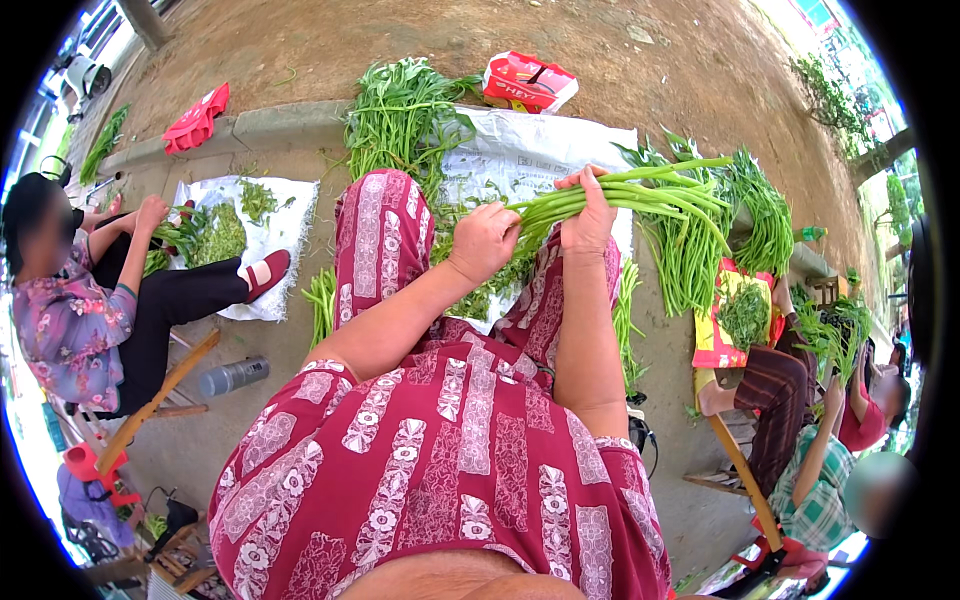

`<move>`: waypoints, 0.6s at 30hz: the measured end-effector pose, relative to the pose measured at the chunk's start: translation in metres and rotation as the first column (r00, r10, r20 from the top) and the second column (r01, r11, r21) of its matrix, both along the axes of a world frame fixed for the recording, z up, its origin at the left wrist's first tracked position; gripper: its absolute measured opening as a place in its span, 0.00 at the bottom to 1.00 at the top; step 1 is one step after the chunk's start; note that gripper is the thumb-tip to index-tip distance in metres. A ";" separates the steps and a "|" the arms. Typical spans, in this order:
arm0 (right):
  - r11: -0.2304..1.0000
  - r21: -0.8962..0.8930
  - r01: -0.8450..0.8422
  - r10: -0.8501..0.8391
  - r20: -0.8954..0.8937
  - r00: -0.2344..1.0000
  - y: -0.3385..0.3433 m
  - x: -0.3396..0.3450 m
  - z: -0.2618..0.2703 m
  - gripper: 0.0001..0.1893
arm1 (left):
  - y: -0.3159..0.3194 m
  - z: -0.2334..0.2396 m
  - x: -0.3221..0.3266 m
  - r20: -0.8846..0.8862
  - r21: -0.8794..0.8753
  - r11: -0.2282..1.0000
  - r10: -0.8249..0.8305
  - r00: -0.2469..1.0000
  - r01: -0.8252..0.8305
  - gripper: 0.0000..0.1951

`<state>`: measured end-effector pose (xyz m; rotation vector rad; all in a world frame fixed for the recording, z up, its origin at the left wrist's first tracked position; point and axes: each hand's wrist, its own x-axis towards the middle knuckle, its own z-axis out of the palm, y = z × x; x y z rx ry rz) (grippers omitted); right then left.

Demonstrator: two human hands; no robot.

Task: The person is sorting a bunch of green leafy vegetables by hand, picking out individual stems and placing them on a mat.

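Note:
A bundle of long green leafy-vegetable stems (pixel 645 191) lies across my right hand (pixel 587 214), whose fingers and thumb are closed around it. My left hand (pixel 486 238) pinches at the bundle's left end, its fingertips against the stems; exactly what they grip is hidden. Both hands are above my knees. Below them, loose leaves (pixel 476 300) cover part of a white woven plastic sheet (pixel 555 131). A heap of leafy stems (pixel 401 120) lies beyond my left knee, and another heap of long stems (pixel 679 262) is to the right. More stems (pixel 322 304) lie beside my left leg.
A concrete kerb (pixel 289 126) runs beyond the sheet, with a red and white bag (pixel 529 82) past it. At left, a seated person (pixel 75 322) handles greens over another white sheet (pixel 296 210); a grey bottle (pixel 234 376) lies nearby. Other people (pixel 814 480) sit at right.

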<state>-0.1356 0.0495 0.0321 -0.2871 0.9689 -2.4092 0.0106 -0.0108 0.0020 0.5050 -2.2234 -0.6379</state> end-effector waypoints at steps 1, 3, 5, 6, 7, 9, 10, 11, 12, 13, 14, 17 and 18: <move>1.000 -0.002 0.003 -0.003 0.005 1.000 0.000 0.001 0.000 0.08 | 0.000 0.000 0.000 -0.001 -0.014 1.000 0.008 1.000 -0.008 0.05; 1.000 0.014 -0.006 0.006 0.005 1.000 0.000 0.002 0.001 0.08 | 0.001 0.002 0.000 -0.009 -0.015 1.000 0.012 1.000 -0.012 0.06; 1.000 0.026 -0.011 0.011 0.002 1.000 0.000 0.003 0.001 0.08 | 0.000 0.003 -0.001 -0.014 -0.032 0.999 0.010 1.000 -0.011 0.06; 0.999 0.030 -0.014 0.014 -0.002 1.000 0.000 0.005 0.001 0.08 | -0.001 0.002 -0.001 -0.015 -0.049 0.999 0.009 1.000 -0.009 0.06; 0.999 0.034 -0.017 0.017 -0.005 1.000 -0.001 0.006 0.001 0.08 | -0.002 0.001 -0.001 -0.015 -0.066 0.998 0.007 1.000 -0.008 0.06; 0.999 0.046 -0.018 0.019 -0.011 1.000 -0.002 0.008 0.001 0.07 | -0.004 -0.002 -0.002 -0.002 -0.083 0.996 0.016 1.000 -0.016 0.06; 0.998 0.052 -0.019 0.019 -0.014 1.000 -0.002 0.009 0.001 0.07 | -0.004 -0.004 -0.003 0.005 -0.092 0.996 0.021 1.000 -0.021 0.06; 0.999 0.047 -0.018 0.018 -0.012 1.000 -0.003 0.009 0.001 0.07 | -0.005 -0.006 -0.003 0.005 -0.095 0.995 0.022 1.000 -0.021 0.06; 0.999 0.041 -0.016 0.017 -0.010 1.000 -0.003 0.009 0.000 0.07 | -0.005 -0.007 -0.003 0.003 -0.099 0.995 0.021 1.000 -0.021 0.06; 0.999 0.035 -0.014 0.015 -0.009 1.000 -0.004 0.009 -0.001 0.07 | -0.005 -0.007 -0.003 0.002 -0.104 0.994 0.021 1.000 -0.020 0.06; 0.999 0.042 -0.014 0.014 -0.009 1.000 -0.003 0.009 -0.001 0.07 | -0.005 -0.007 -0.003 0.003 -0.097 0.995 0.013 1.000 -0.013 0.06; 0.998 0.057 -0.016 0.016 -0.008 1.000 -0.002 0.009 0.000 0.07 | -0.007 -0.006 -0.002 0.004 -0.077 0.997 -0.008 1.000 0.009 0.06; 0.998 0.058 -0.017 0.017 -0.007 1.000 -0.002 0.009 0.000 0.07 | -0.007 -0.006 -0.001 0.003 -0.071 0.997 -0.017 1.000 0.017 0.06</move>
